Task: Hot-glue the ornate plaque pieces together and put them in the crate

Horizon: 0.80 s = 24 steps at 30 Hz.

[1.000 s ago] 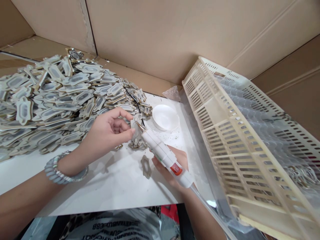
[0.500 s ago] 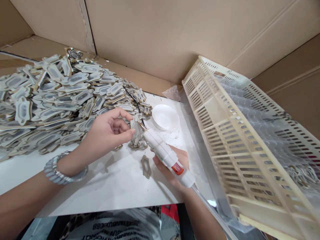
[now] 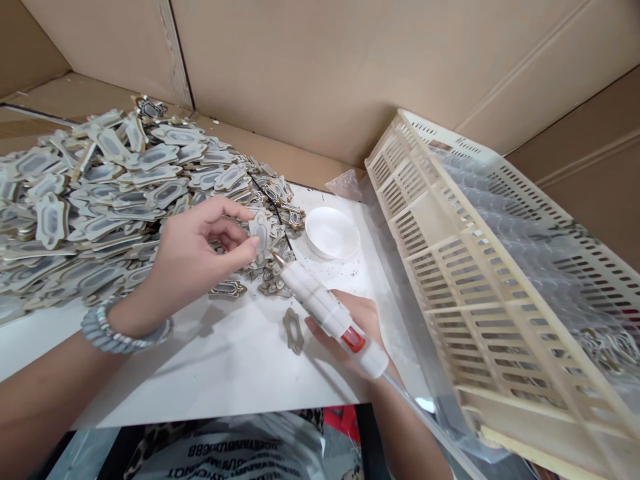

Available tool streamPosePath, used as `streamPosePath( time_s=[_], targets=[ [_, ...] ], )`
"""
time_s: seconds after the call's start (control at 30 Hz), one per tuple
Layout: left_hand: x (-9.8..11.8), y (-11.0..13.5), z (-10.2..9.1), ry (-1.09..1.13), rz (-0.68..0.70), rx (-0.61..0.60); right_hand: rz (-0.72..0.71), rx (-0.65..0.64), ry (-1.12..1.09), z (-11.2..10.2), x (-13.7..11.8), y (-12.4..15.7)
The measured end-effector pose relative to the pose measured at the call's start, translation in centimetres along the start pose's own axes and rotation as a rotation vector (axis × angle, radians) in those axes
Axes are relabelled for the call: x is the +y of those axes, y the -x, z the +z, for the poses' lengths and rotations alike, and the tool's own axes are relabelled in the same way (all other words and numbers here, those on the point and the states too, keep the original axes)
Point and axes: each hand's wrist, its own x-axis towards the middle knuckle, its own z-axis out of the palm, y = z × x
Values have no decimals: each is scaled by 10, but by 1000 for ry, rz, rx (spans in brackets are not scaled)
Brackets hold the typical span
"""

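Note:
Between thumb and forefinger, my left hand point(image 3: 200, 250) pinches a small grey frame-shaped piece point(image 3: 261, 235) by its edge. My right hand point(image 3: 355, 327) is wrapped round a white glue gun point(image 3: 320, 300), whose metal nozzle points at the held piece, just off its lower right edge. A glue stick point(image 3: 425, 420) runs out of the gun's rear. Under the nozzle lies a small stack of similar pieces point(image 3: 275, 283). One loose frame piece point(image 3: 293, 331) rests on the white tabletop, and a dark patterned piece point(image 3: 227, 288) lies below my left hand.
A large heap of frame pieces point(image 3: 115, 193) covers the table's left and back. A white bowl point(image 3: 332, 233) stands behind the glue gun. To the right, a cream slatted crate point(image 3: 440, 267) holds clear plastic. Cardboard walls point(image 3: 310, 73) enclose the back.
My left hand has drawn left and slightly up with the piece, off the small stack. The glue gun has shifted a little left, and the dark patterned piece now shows more fully.

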Motion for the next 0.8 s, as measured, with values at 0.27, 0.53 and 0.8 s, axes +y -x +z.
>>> streamPosePath(
  time_s=[0.27,0.53,0.8],
  targets=[
    [-7,-2,-2,-34,183,52,-5,-24,44,5,6,2],
    [-17,-3,0,-16,271,39,-31,-17,15,6,7,1],
    [-17,-3,-1,-28,340,42,-76,-10,60,6,2,-3]
  ],
)
